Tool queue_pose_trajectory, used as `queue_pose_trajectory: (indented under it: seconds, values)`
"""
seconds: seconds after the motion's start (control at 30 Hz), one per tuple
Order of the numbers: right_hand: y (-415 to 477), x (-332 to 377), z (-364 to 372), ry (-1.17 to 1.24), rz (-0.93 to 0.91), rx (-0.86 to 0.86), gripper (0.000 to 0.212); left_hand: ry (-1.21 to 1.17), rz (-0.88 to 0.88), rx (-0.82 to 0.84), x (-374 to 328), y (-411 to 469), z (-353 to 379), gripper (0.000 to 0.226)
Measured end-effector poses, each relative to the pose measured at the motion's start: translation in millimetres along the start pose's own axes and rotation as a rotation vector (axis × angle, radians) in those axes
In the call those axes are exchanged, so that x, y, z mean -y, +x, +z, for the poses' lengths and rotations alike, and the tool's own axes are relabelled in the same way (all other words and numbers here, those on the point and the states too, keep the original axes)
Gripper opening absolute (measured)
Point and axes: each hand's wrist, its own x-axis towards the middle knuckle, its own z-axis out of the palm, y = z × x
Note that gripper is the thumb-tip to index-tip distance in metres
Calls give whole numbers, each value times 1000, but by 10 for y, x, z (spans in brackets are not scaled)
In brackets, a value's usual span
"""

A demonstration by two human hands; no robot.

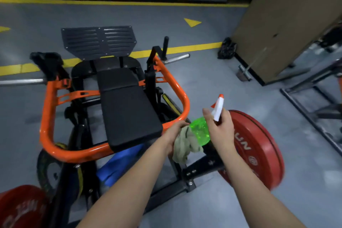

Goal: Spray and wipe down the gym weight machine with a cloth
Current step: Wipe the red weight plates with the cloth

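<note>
Overspray is looking likely: right hand [220, 129] is gripping the green spray bottle [200, 131] by its neck off the orange frame's [48, 116] near right corner, nozzle pointing away from the seat pad [127, 113], left hand [174, 132] clutching the cloth [187, 145] beside it.

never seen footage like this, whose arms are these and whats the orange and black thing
This is one picture from a camera worn on a person's head, looking down, so both bare arms are theirs. The left hand grips a beige cloth; the right hand holds a green spray bottle near its top. The orange frame with the black pad is a gym weight machine on the grey floor, with a red weight plate beside it.
</note>
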Motion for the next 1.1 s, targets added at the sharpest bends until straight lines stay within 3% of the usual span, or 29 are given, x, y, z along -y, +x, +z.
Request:
queue_pose_trajectory:
  seconds: [0.13, 0.27, 0.37, 0.57, 0.77, 0.93, 1.1]
  values:
    - [81, -198, -917, 200, 144, -97, 30, 227, -34, 59, 199, -145, 818, 35]
    - [4, -502, -1545, 220, 235, -178, 42, 459, 81, 16, 342, -289, 1377, 35]
    - [-48, -951, -1821, 254, 372, -141, 52, 419, 189, -88, 341, -315, 1659, 50]
    - [-338, -1196, -2103, 240, 405, 10, 43, 252, 228, -254, 498, -371, 1816, 35]
    - [-416, -1289, -2262, 239, 427, -20, 27, 241, 238, -293, 804, -383, 1759, 31]
    - [-579, -1486, -2455, 237, 401, -2, 28, 286, 221, -315, 1059, -430, 1893, 33]
    - [-893, -1897, -2642, 113, 513, 0, 25, 323, 209, -279, 1246, -403, 2193, 34]
